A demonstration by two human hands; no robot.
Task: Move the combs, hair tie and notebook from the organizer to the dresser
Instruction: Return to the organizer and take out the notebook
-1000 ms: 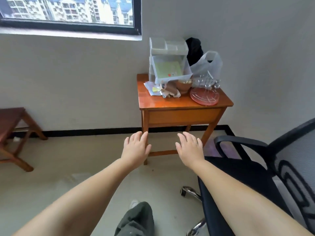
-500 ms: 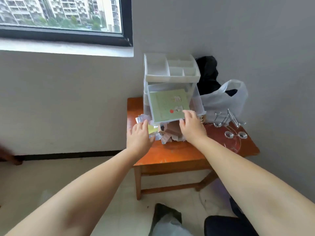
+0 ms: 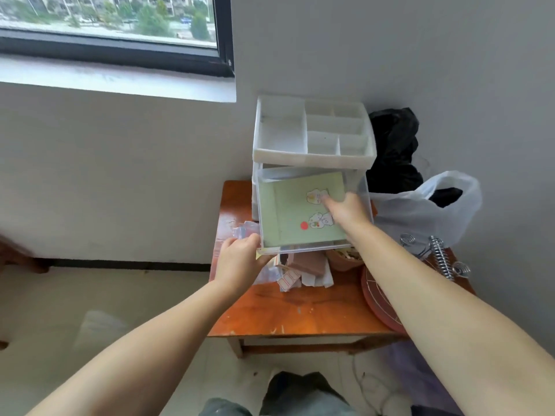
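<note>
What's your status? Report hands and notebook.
Left hand gripping drawer front edge. Right hand inside, fingers on green notebook. Notebook not lifted. Nothing blocking.

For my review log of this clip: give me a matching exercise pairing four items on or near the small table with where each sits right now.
Items:
1. green notebook
2. right hand
3. left hand
4. white plastic bag

Places:
A. at the clear drawer's front left corner
B. right of the organizer
C. lying in the pulled-out clear drawer
D. reaching into the drawer, fingertips on the notebook

Pairs: 1-C, 2-D, 3-A, 4-B
</note>
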